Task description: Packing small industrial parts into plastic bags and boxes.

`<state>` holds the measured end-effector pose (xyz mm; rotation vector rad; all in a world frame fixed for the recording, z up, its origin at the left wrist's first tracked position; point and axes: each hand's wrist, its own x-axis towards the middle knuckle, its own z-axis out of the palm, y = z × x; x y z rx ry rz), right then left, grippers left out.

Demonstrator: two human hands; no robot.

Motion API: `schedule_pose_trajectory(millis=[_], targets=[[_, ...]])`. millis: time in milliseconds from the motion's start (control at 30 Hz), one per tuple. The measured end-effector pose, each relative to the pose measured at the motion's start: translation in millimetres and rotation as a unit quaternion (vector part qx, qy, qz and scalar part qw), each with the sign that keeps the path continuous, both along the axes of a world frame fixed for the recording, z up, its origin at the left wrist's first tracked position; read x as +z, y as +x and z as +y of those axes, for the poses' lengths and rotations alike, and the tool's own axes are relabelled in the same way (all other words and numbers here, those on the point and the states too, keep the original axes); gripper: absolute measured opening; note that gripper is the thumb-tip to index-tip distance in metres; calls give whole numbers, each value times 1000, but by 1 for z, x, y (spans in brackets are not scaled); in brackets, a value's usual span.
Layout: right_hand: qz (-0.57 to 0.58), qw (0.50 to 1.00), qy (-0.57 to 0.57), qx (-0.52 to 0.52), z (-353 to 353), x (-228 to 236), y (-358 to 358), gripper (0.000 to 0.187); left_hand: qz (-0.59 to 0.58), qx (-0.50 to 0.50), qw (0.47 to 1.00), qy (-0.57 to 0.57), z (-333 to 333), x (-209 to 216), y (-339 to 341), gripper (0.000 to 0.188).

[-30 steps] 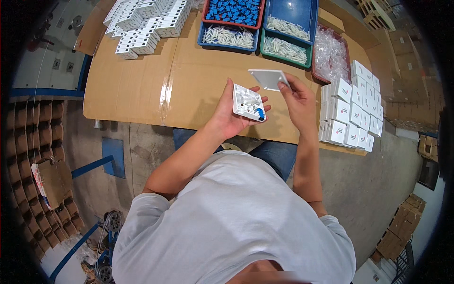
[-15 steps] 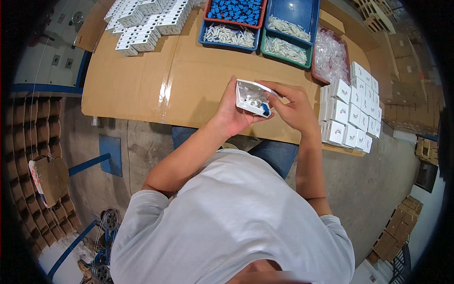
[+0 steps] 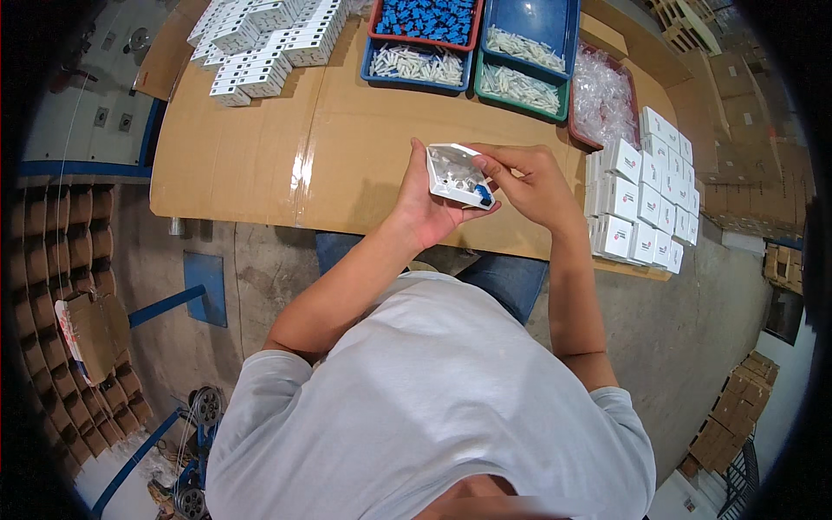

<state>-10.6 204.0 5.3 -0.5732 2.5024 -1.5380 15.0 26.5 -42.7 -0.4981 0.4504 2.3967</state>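
A small white box point(image 3: 437, 183) rests tilted in my left hand point(image 3: 418, 206), its palm and fingers wrapped round the left side and underside. The box's open side faces up, showing clear plastic wrapping point(image 3: 454, 166) and a small blue part point(image 3: 484, 195) in the lower right corner. My right hand point(image 3: 539, 186) is at the box's upper right edge, thumb and fingers pinched together there. Its fingers partly cover that edge, and I cannot make out whether they grip the lid or the wrapping.
Beyond my hands stand a red tray of small blue parts point(image 3: 426, 21), blue and green trays with white pieces point(image 3: 416, 64), and a red bin of clear plastic bags point(image 3: 604, 102). White boxes are stacked at right point(image 3: 640, 204) and far left point(image 3: 273, 52) on the cardboard-covered table point(image 3: 234, 165).
My right thumb and fingers have shifted slightly left and up along the box's edge. The white flap seen under my right fingers no longer stands out. My left hand keeps its hold.
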Motion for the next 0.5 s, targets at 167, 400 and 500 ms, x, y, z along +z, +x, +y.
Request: schedule_pose_trajectory(millis=[167, 400, 500], targets=[[19, 1000, 14, 17, -1, 6, 0, 23, 1, -2, 1000, -6, -1, -2, -1, 77], [18, 999, 42, 26, -4, 12, -1, 23, -20, 5, 1000, -8, 1, -1, -3, 76], [10, 999, 41, 25, -5, 11, -1, 23, -16, 1, 1000, 9, 1, -8, -3, 74]])
